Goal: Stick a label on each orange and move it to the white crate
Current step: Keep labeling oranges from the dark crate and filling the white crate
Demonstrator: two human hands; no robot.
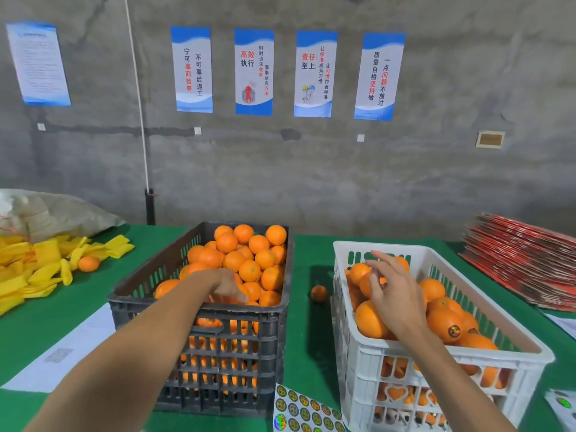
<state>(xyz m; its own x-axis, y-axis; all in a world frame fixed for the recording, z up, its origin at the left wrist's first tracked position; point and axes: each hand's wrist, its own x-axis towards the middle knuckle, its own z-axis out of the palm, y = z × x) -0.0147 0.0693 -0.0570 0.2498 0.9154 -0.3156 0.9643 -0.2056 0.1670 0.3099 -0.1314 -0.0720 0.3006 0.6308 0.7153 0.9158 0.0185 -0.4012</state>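
At 6 o'clock a label sheet (307, 411) is seen. The left hand (227, 288) is lowered onto oranges (249, 260) in the dark crate (199, 335), grasp unclear. The right hand (394, 288) is spread empty over the white crate (436, 363), 3 o'clock. Oranges are judged firm, round, roll-prone; best cupped whole.

Even, moderately bright indoor light falls from above. A soft shadow lies on the green tablecloth (307, 307) between the two crates, in the centre of the frame. The wide lens bends the posters (254, 71) outward towards the upper corners. The left hand (226, 288) is motion-blurred; the red stack (523, 260) at right smears slightly. The sticker sheet (304, 410) at the bottom edge shows iridescent glare.
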